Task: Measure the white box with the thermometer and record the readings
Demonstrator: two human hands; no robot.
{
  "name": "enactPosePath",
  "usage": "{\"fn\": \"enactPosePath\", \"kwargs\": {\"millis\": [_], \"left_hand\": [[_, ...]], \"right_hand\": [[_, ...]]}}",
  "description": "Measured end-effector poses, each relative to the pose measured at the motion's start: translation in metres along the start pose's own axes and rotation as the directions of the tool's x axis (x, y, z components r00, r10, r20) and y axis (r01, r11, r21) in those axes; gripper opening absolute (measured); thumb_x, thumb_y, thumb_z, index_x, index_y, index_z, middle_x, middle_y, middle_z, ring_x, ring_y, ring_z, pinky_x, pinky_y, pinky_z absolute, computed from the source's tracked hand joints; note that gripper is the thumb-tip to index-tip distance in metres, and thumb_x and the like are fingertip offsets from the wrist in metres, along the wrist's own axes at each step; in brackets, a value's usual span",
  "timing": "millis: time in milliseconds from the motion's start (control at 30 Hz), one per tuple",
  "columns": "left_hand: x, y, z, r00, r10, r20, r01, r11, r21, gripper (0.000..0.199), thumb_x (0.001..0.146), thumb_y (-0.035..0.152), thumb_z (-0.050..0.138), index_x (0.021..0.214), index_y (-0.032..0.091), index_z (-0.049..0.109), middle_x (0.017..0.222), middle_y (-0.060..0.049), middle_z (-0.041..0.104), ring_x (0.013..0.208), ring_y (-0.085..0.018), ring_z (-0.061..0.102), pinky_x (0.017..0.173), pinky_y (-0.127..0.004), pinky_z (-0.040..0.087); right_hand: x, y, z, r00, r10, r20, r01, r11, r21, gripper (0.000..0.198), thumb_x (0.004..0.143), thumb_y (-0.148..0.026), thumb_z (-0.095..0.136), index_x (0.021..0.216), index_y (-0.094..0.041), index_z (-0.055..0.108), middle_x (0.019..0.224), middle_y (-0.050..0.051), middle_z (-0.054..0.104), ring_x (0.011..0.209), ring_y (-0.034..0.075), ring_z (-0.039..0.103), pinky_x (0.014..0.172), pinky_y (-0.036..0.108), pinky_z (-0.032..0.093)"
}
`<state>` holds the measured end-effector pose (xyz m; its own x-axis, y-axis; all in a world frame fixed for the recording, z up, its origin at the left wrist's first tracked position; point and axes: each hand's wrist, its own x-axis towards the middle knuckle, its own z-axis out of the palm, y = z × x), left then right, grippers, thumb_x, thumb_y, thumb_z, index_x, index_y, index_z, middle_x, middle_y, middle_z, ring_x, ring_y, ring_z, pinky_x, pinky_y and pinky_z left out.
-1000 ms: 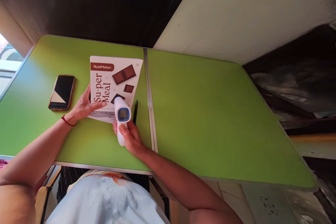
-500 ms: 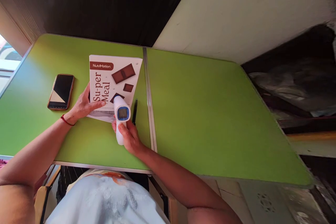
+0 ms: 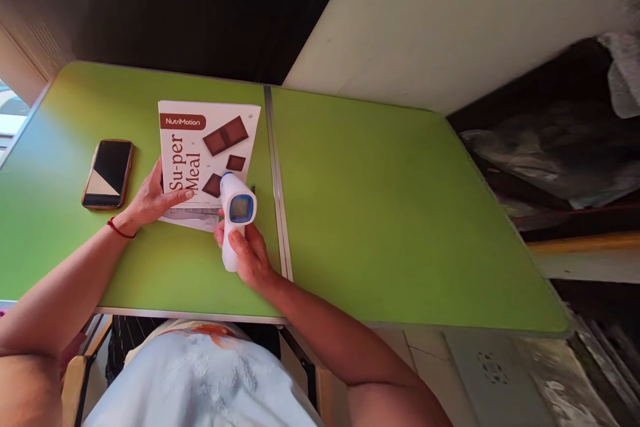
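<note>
My left hand (image 3: 156,197) grips a white box (image 3: 200,147) by its lower left side, thumb across the front. Brown chocolate pieces and the words "NutriMotion" and "Su-per Meal" are printed on it. Below its lower edge a pale printed strip (image 3: 193,217) shows. My right hand (image 3: 250,255) is closed round the handle of a white infrared thermometer (image 3: 239,217) with a blue-rimmed grey screen facing me. The thermometer's tip overlaps the box's lower right corner; whether they touch I cannot tell. Behind it, the end of a black pen (image 3: 253,189) peeks out, mostly hidden.
A phone in a brown case (image 3: 108,174) lies on the green folding table (image 3: 380,213), left of the box. A metal seam (image 3: 275,173) crosses the tabletop. Beyond the right edge is a dark shelf with plastic-wrapped things (image 3: 550,167).
The view has shifted slightly, so the table and box sit further left. The thermometer has moved right relative to the box and turned a little, now covering most of the pen.
</note>
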<state>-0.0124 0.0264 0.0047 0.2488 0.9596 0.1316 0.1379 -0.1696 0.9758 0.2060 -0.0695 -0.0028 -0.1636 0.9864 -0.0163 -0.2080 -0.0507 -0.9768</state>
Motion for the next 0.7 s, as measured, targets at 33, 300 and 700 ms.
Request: {"fn": "enactPosePath", "kwargs": {"millis": [33, 300, 700], "left_hand": [[0.000, 0.000, 0.000, 1.000, 0.000, -0.005, 0.000, 1.000, 0.009, 0.078, 0.074, 0.057, 0.093, 0.133, 0.019, 0.060, 0.127, -0.016, 0.075, 0.117, -0.038, 0.073, 0.098, -0.052, 0.060], [-0.001, 0.004, -0.001, 0.999, -0.034, -0.016, 0.034, 0.999, 0.007, 0.070, 0.069, 0.057, 0.096, 0.121, 0.019, 0.067, 0.122, -0.014, 0.078, 0.114, -0.039, 0.074, 0.096, -0.051, 0.061], [-0.003, 0.013, -0.012, 0.995, 0.042, -0.091, -0.004, 0.926, 0.379, 0.072, 0.077, 0.064, 0.089, 0.131, 0.022, 0.066, 0.126, -0.013, 0.075, 0.123, -0.042, 0.069, 0.106, -0.053, 0.055]], "right_hand": [[-0.001, 0.001, -0.001, 1.000, -0.003, -0.013, 0.003, 1.000, -0.012, 0.062, 0.082, -0.085, 0.065, 0.097, -0.026, 0.061, 0.073, -0.001, 0.055, 0.061, 0.015, 0.044, 0.059, 0.034, 0.042], [-0.004, 0.001, -0.006, 0.998, -0.057, -0.023, 0.054, 0.995, -0.080, 0.059, 0.085, -0.083, 0.065, 0.101, -0.026, 0.063, 0.075, -0.001, 0.056, 0.064, 0.017, 0.047, 0.065, 0.035, 0.045], [0.006, -0.002, -0.028, 0.974, -0.167, -0.153, 0.145, 0.979, -0.145, 0.052, 0.087, -0.077, 0.067, 0.102, -0.027, 0.065, 0.080, 0.001, 0.061, 0.067, 0.018, 0.051, 0.065, 0.035, 0.046]]}}
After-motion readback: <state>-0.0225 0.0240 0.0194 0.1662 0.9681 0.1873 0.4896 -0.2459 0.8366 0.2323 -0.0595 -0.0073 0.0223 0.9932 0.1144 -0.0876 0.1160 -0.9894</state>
